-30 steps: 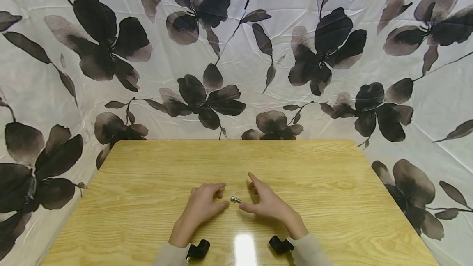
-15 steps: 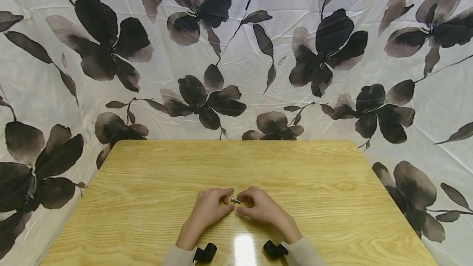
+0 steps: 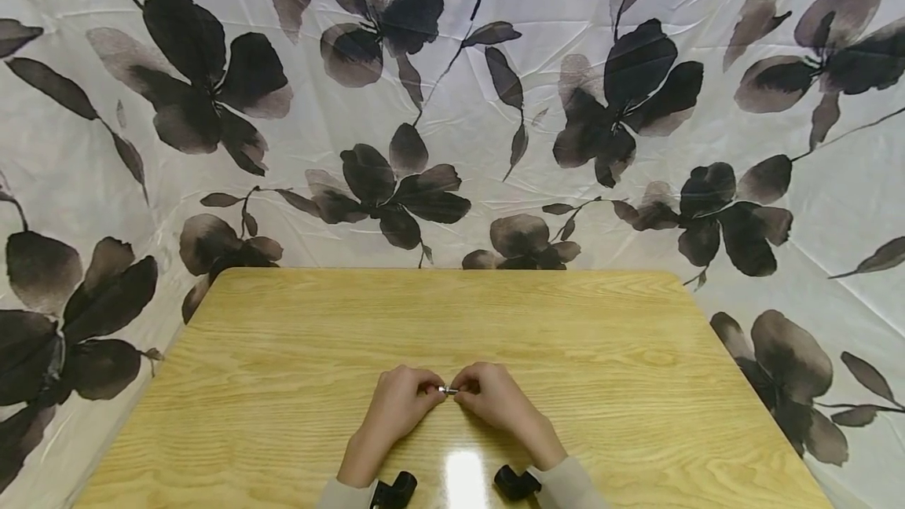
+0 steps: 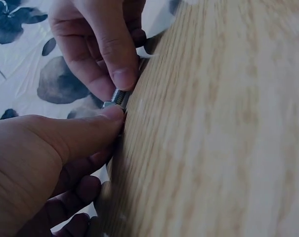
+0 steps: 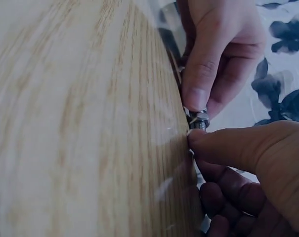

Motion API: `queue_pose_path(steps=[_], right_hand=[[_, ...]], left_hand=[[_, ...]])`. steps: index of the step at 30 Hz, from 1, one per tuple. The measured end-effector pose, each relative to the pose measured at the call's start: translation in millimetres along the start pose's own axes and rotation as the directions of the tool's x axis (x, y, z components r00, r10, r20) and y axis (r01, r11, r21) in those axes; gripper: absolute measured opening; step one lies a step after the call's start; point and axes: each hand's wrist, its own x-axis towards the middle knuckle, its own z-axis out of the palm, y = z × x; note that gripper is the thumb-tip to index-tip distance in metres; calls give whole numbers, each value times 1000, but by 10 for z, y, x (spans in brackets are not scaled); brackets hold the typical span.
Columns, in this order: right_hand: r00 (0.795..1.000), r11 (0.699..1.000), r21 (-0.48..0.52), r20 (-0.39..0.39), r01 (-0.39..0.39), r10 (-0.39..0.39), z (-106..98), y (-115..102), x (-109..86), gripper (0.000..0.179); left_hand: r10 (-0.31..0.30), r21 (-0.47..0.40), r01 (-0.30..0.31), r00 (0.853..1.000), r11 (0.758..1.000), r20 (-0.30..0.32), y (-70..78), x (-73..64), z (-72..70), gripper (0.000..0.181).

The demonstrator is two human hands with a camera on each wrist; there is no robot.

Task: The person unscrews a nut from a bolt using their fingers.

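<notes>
A small silver bolt (image 3: 447, 390) with a nut (image 5: 201, 116) on it spans the short gap between both hands, low over the table. My left hand (image 3: 398, 400) pinches its head end between thumb and fingers, hiding most of that end. From the other side, my right hand (image 3: 498, 397) pinches the threaded shank near its tip. A short stretch of thread (image 4: 119, 96) shows between the two thumbs in the left wrist view. Whether the bolt touches the table is hard to tell.
The wood-grain table (image 3: 452, 313) reaches back to a white cloth (image 3: 495, 155) with dark flowers, hanging behind and at both sides. Black wrist devices (image 3: 516, 483) sit at both cuffs. A bright light reflection (image 3: 464, 477) lies near the front.
Both hands have closed in from either side of the bolt, which lay on the table between them. Thumbs and fingers now pinch its two ends.
</notes>
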Motion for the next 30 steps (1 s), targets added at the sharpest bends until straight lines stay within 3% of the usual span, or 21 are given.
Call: queue_pose_path(steps=[8,14,20,30], right_hand=[[1000,1000,20,-11,1,0,9,-9,2,7],[1000,998,59,-3,-11,11,-6,-4,-3,6],[1000,996,84,-7,-12,13,-11,-1,-8,6],[997,992,123,-70,20,-12,-95,0,2,5]], left_hand=[[-22,-61,24,999,998,36,-35,-1,-18,5],[-2,15,2,1000,1000,18,17,-9,0,2],[-33,60,33,999,998,5,22,-11,50,7],[-28,-21,26,995,999,-93,53,47,47,1]])
